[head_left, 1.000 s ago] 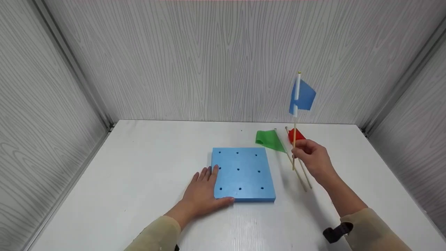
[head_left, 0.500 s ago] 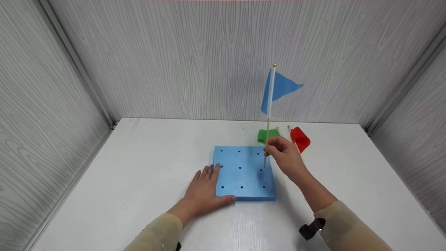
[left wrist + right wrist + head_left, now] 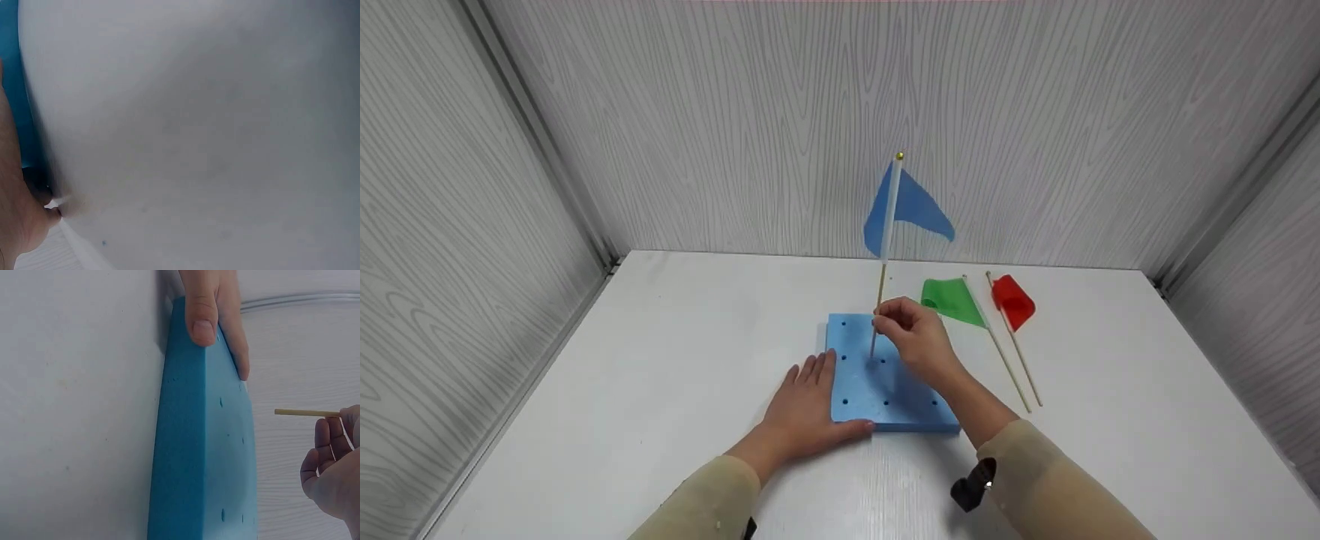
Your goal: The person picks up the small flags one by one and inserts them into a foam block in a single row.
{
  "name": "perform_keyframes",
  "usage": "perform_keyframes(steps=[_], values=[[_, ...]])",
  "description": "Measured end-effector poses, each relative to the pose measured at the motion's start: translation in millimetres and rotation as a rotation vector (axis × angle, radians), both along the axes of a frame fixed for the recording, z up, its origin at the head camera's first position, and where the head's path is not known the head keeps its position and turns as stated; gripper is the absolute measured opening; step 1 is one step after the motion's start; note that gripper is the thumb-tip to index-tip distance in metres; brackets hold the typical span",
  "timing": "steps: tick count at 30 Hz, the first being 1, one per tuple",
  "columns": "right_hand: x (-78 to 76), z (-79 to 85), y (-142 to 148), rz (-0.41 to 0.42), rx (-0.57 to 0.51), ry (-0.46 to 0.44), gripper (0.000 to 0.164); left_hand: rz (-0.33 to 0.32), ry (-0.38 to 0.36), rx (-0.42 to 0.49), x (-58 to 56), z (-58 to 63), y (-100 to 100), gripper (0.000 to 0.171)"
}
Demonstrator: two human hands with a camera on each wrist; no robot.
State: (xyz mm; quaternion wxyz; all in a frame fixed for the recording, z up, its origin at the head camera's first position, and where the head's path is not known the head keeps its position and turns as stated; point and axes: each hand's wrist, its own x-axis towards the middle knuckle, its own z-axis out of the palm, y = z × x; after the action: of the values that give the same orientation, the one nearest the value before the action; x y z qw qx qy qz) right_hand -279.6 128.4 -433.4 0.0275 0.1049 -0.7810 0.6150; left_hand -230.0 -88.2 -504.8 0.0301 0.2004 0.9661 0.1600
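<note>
My right hand (image 3: pixel 919 341) pinches the thin wooden stick of a blue flag (image 3: pixel 919 206) and holds it nearly upright over a light blue block (image 3: pixel 859 382) with several small holes. In the right wrist view the stick's lower end (image 3: pixel 289 412) stands apart from the block's top face (image 3: pixel 230 467). My left hand (image 3: pixel 802 409) lies along the block's left side with straight fingers. Its thumb (image 3: pixel 202 329) rests against the near edge. The left wrist view shows only part of that hand (image 3: pixel 22 214) and a strip of the block's side (image 3: pixel 17 112).
A green flag (image 3: pixel 952 300) and a red flag (image 3: pixel 1014 301) lie on the white table (image 3: pixel 720 322), to the right of the block, their sticks pointing toward the near right. Grey wood-grain panels (image 3: pixel 735 127) enclose the table at the back and both sides.
My right hand has carried the blue flag leftward from beside the green and red flags to above the middle of the block. My left hand has stayed at the block's left side.
</note>
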Motion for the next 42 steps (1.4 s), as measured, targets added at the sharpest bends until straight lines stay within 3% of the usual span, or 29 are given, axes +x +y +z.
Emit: perform_keyframes(steps=[14,27,33,42], values=[[-8.4,-7.8,-28.7,0.015,0.058,0.001,0.007,-0.014,0.009,0.015,3.3,5.5,7.4,0.133],[-11.2,-19.2,-38.1,0.008,0.087,-0.031,0.017,-0.020,0.016,0.012,6.3,4.5,2.9,0.132],[-10.5,-23.6,-38.7,0.015,0.128,-0.010,0.012,-0.016,0.021,0.006,7.7,3.4,2.8,0.133],[-9.0,-27.0,-38.2,0.017,0.185,-0.065,0.012,-0.020,0.022,-0.005,7.4,4.5,3.0,0.134]])
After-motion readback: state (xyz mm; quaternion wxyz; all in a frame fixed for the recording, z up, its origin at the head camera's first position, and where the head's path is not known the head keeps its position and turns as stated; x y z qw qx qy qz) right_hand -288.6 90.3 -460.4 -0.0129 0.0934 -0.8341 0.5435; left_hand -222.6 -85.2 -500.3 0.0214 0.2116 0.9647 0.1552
